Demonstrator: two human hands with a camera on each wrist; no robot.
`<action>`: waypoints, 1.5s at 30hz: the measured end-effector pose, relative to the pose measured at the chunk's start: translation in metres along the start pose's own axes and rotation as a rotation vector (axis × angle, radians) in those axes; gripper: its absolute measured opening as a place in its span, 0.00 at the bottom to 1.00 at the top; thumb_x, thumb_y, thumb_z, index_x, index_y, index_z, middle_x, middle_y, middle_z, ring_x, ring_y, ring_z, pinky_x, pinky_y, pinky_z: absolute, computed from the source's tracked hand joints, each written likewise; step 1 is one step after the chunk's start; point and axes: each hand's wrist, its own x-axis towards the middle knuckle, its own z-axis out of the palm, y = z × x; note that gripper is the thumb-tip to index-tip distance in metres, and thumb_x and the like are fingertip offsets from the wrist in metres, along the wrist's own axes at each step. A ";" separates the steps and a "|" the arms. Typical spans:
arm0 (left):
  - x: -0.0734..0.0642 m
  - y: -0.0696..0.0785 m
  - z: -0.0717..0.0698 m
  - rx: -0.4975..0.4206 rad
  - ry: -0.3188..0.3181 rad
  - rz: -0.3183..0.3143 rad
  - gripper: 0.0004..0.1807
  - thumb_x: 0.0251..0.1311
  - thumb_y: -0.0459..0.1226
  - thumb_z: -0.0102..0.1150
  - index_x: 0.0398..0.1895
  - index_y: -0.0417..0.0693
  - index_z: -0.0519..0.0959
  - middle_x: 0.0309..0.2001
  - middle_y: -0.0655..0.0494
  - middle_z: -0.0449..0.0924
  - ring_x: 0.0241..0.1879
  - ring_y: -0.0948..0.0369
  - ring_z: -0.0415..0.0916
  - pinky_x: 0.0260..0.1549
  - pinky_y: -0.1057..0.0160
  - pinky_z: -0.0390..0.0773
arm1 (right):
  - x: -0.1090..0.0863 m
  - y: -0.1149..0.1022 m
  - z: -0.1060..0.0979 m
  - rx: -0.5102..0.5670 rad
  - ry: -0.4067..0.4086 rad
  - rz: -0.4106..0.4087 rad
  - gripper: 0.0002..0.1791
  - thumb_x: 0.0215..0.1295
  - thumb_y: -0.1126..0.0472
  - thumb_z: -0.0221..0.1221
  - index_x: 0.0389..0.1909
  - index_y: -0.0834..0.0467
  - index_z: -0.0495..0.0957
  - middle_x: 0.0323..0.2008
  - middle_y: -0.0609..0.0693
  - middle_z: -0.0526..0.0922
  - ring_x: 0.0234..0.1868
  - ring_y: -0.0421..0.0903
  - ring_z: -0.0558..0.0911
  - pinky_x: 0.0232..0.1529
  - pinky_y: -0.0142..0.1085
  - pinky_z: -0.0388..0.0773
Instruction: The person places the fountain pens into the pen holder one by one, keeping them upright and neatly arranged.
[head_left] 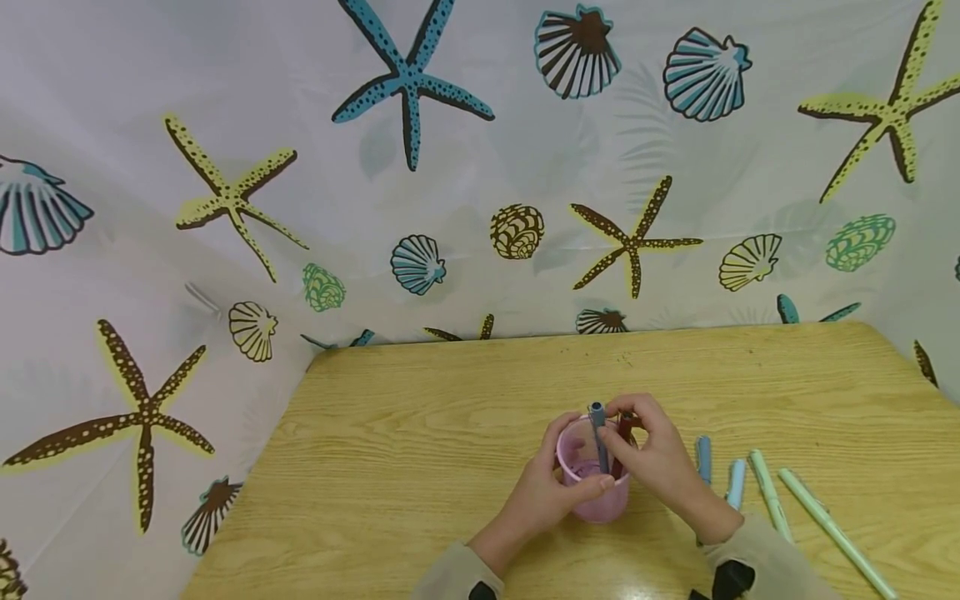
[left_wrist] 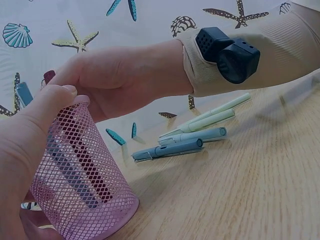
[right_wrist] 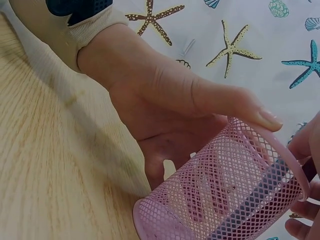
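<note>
A pink mesh pen cup (head_left: 596,504) stands on the table, tilted in neither hand's favour in the head view. My left hand (head_left: 540,492) grips it round the side, thumb near the rim. Inside lean a grey-blue pen (head_left: 598,417) and a dark red pen (head_left: 625,427), their upper ends above the rim. My right hand (head_left: 663,458) reaches over the cup's right side, with the dark red pen between its thumb and fingers and the thumb tip against the grey-blue pen. Through the mesh, both pens' lower parts (left_wrist: 92,170) show in the left wrist view.
To the right lie a dark blue pen (head_left: 703,458), a light blue pen (head_left: 736,483), a pale green pen (head_left: 770,496) and a longer pale green pen (head_left: 836,533). Behind the wooden table (head_left: 420,417) hangs a white cloth (head_left: 480,167) printed with shells and starfish.
</note>
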 end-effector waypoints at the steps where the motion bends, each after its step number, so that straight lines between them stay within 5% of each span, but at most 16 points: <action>1: 0.000 0.000 0.000 0.003 0.003 -0.004 0.40 0.52 0.49 0.66 0.64 0.80 0.54 0.61 0.59 0.65 0.58 0.53 0.66 0.46 0.58 0.74 | 0.000 0.000 0.000 -0.007 -0.003 0.015 0.10 0.56 0.76 0.60 0.38 0.67 0.73 0.39 0.60 0.74 0.36 0.53 0.73 0.38 0.35 0.73; 18: 0.001 0.001 0.001 0.007 0.011 -0.033 0.40 0.51 0.50 0.67 0.64 0.80 0.54 0.60 0.59 0.65 0.59 0.55 0.65 0.49 0.51 0.72 | -0.010 0.042 -0.009 -0.044 -0.023 0.033 0.12 0.59 0.67 0.62 0.43 0.60 0.74 0.42 0.49 0.75 0.44 0.42 0.74 0.43 0.49 0.74; 30: 0.002 0.001 0.001 0.005 0.011 -0.027 0.41 0.50 0.50 0.67 0.64 0.81 0.54 0.60 0.55 0.65 0.59 0.53 0.65 0.49 0.50 0.71 | -0.016 0.041 -0.023 -0.043 -0.073 0.116 0.15 0.61 0.63 0.61 0.48 0.60 0.73 0.47 0.52 0.74 0.49 0.51 0.72 0.47 0.51 0.71; 45: 0.001 0.002 0.001 0.018 0.008 -0.012 0.41 0.50 0.50 0.67 0.65 0.78 0.54 0.60 0.54 0.65 0.59 0.53 0.65 0.49 0.52 0.72 | -0.025 0.044 -0.042 -0.117 -0.056 0.160 0.16 0.62 0.62 0.60 0.50 0.60 0.72 0.48 0.53 0.75 0.48 0.50 0.73 0.46 0.46 0.74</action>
